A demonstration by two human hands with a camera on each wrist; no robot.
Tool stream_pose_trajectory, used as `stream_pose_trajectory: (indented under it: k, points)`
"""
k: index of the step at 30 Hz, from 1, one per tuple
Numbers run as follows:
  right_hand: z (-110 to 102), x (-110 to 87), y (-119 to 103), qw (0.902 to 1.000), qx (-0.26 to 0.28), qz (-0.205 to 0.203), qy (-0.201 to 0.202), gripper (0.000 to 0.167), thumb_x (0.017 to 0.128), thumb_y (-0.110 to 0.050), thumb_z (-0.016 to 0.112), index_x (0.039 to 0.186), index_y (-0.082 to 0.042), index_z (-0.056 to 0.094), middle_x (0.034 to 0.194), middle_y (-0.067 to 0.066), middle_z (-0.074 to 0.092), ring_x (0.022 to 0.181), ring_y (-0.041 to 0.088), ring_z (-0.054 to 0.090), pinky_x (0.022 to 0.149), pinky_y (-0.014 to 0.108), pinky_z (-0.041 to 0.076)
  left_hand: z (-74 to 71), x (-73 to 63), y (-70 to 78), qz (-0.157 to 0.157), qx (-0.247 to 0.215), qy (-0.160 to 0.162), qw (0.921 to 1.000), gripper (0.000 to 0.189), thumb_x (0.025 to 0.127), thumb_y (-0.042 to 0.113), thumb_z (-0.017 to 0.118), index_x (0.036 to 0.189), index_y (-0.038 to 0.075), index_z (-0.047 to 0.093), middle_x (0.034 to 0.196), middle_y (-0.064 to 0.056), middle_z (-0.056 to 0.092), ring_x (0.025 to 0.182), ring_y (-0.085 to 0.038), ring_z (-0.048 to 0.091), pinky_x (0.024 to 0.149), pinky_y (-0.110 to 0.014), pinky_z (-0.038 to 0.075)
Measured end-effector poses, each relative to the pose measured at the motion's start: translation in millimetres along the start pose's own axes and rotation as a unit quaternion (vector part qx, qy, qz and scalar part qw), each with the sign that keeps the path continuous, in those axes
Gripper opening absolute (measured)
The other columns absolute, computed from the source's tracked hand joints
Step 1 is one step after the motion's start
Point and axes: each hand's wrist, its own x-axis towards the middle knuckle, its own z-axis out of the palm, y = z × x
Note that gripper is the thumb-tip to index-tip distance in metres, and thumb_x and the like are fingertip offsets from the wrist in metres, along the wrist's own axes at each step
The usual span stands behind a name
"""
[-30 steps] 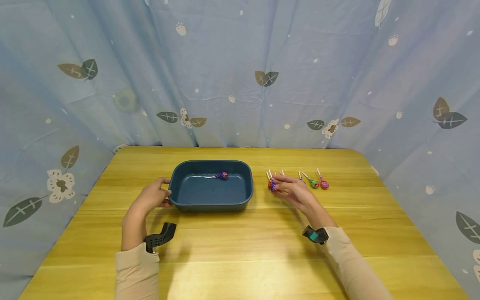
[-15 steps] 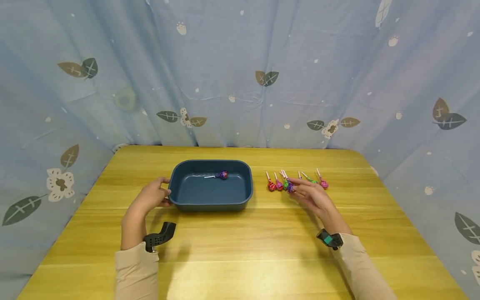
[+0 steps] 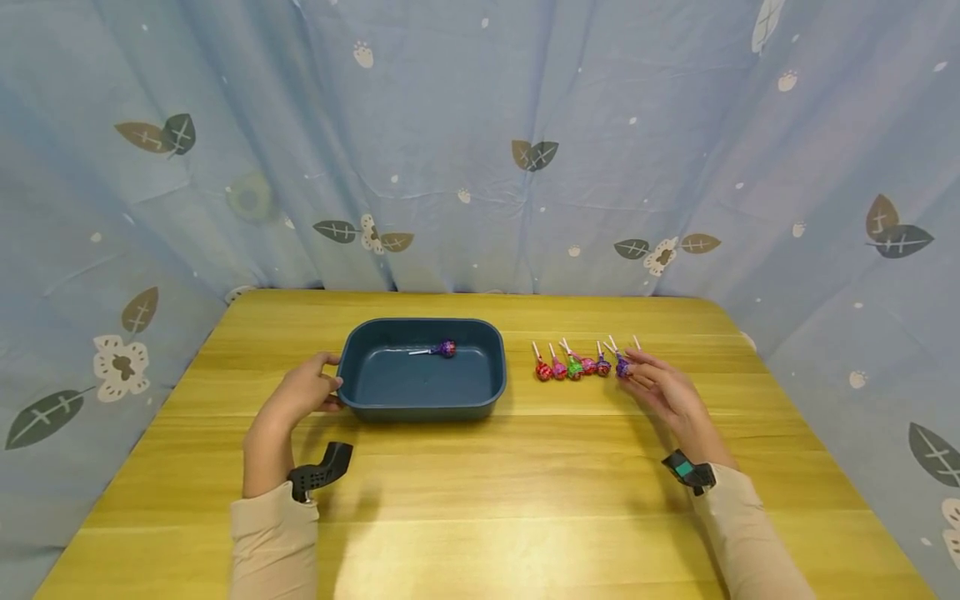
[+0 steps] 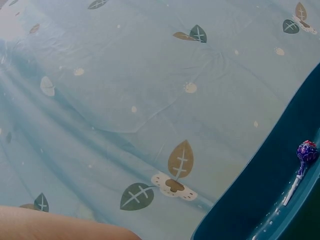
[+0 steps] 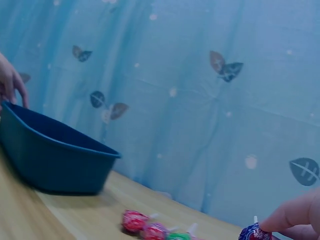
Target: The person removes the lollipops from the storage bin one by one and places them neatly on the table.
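Note:
My left hand [image 3: 303,392] holds the left end of a dark blue plastic bin [image 3: 423,413], its fingers at the rim. Inside the bin lies one purple-wrapped lollipop [image 3: 447,348]. At the right, my right hand [image 3: 667,396] pinches another purple lollipop [image 3: 622,367] by its wrapped head, stick pointing away; the right wrist view also shows this lollipop [image 5: 252,233] at the fingertips. Left of that hand runs a row: a red lollipop [image 3: 543,372], a pink one [image 3: 558,371], a green one [image 3: 574,369] and others. My right hand partly covers the row's right end, where sticks protrude.
A yellow wood-grain table [image 3: 480,492] carries everything. Behind it and at both sides hangs a light blue curtain [image 3: 450,150] with leaf prints. The bin's right wall stands a short way left of the lollipop row.
My right hand has moved rightward along the row with the purple lollipop, uncovering the lollipops on the left and covering those at the right end. The left hand and bin stay put.

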Motion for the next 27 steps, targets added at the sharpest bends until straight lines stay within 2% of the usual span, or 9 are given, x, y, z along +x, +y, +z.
stream_pose_trajectory:
  k: [3, 9, 14, 18, 21, 24, 27]
  points:
    - [-8, -3.1, -4, 0.9998, 0.018, -0.001, 0.013, 0.040, 0.098, 0.007, 0.047, 0.136, -0.004, 0.055, 0.119, 0.002, 0.060, 0.101, 0.017, 0.063, 0.102, 0.034, 0.040, 1.2, 0.8, 0.6, -0.002, 0.000, 0.001, 1.0000, 0.047, 0.102, 0.002, 0.042, 0.143, -0.012, 0.026, 0.110, -0.031, 0.056, 0.087, -0.033, 0.066, 0.077, -0.042, 0.056]
    - [-21, -10.2, -12, 0.9984, 0.042, 0.003, 0.038, 0.038, 0.099, 0.001, 0.050, 0.134, -0.010, 0.057, 0.131, 0.004, 0.047, 0.109, 0.017, 0.059, 0.106, 0.033, 0.035, 2.4, 2.3, 0.2, -0.003, -0.007, 0.003, 1.0000, 0.046, 0.102, 0.002, 0.042, 0.143, -0.012, 0.027, 0.111, -0.031, 0.055, 0.086, -0.032, 0.066, 0.078, -0.042, 0.056]
    - [-32, -10.9, -17, 0.9940, 0.098, 0.006, 0.049, 0.040, 0.099, 0.004, 0.049, 0.136, -0.010, 0.056, 0.132, 0.004, 0.048, 0.111, 0.018, 0.058, 0.107, 0.031, 0.032, 2.8, 3.7, -1.0, -0.004, -0.004, 0.006, 1.0000, 0.046, 0.102, 0.002, 0.042, 0.143, -0.012, 0.027, 0.110, -0.031, 0.057, 0.086, -0.034, 0.067, 0.077, -0.041, 0.057]
    - [-35, -10.0, -21, 0.9916, 0.112, 0.003, 0.065, 0.028, 0.099, 0.003, 0.049, 0.114, -0.011, 0.068, 0.139, 0.003, 0.043, 0.109, 0.016, 0.057, 0.106, 0.030, 0.032, 2.7, 3.4, -1.0, -0.003, -0.005, 0.005, 1.0000, 0.046, 0.102, 0.002, 0.042, 0.143, -0.011, 0.027, 0.112, -0.032, 0.055, 0.086, -0.033, 0.067, 0.077, -0.041, 0.057]
    - [-35, -8.8, -22, 0.9925, 0.093, -0.008, 0.078, 0.026, 0.099, 0.002, 0.049, 0.110, -0.012, 0.069, 0.131, 0.003, 0.049, 0.105, 0.017, 0.058, 0.104, 0.029, 0.035, 2.1, 2.0, -0.5, -0.004, -0.007, 0.004, 1.0000, 0.046, 0.102, 0.002, 0.041, 0.143, -0.012, 0.027, 0.113, -0.032, 0.053, 0.087, -0.032, 0.066, 0.077, -0.041, 0.057]
    - [-34, -6.6, -22, 0.9913, 0.082, -0.020, 0.101, 0.025, 0.097, 0.002, 0.052, 0.106, -0.013, 0.070, 0.114, 0.004, 0.059, 0.100, 0.017, 0.061, 0.101, 0.030, 0.039, 0.7, 1.2, -0.4, -0.005, -0.008, 0.004, 0.9999, 0.046, 0.102, 0.002, 0.042, 0.143, -0.012, 0.026, 0.113, -0.032, 0.053, 0.087, -0.032, 0.066, 0.077, -0.041, 0.057]
    - [-32, -2.7, -21, 0.9876, 0.054, -0.040, 0.142, 0.022, 0.095, 0.003, 0.055, 0.103, -0.013, 0.069, 0.105, 0.003, 0.062, 0.097, 0.016, 0.062, 0.098, 0.030, 0.043, -0.9, 0.8, -0.3, -0.002, -0.008, 0.003, 1.0000, 0.046, 0.102, 0.002, 0.042, 0.143, -0.013, 0.026, 0.111, -0.032, 0.054, 0.087, -0.033, 0.066, 0.076, -0.042, 0.057]
